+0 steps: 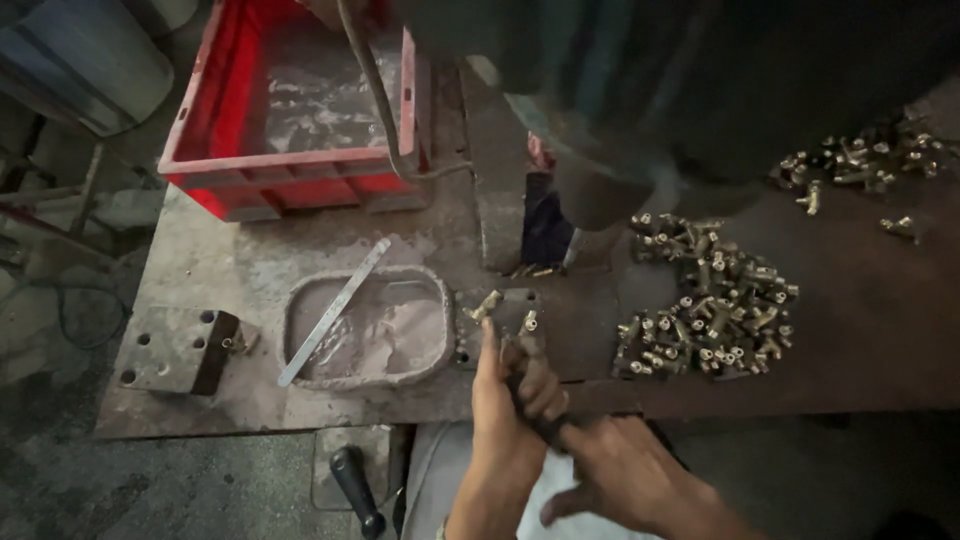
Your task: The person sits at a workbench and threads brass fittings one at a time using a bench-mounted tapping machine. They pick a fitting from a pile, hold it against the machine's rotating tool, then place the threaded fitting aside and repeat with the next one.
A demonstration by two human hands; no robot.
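Nearest the lens: left hand (505,395) and right hand (612,470), both clenched together round a dark handle (535,420) at the near edge of a grimy metal worktable (230,260). Just beyond the left fingertips, touching or nearly so, a small fixture block (500,312) with brass fittings (487,305) on it. Right of that, close by, a heap of brass fittings (710,300). Left, a shallow tray (365,325) with a flat metal strip (332,312); behind, a red crate (300,105). Bare tabletop between tray and left edge; dirty concrete floor (150,480) below.
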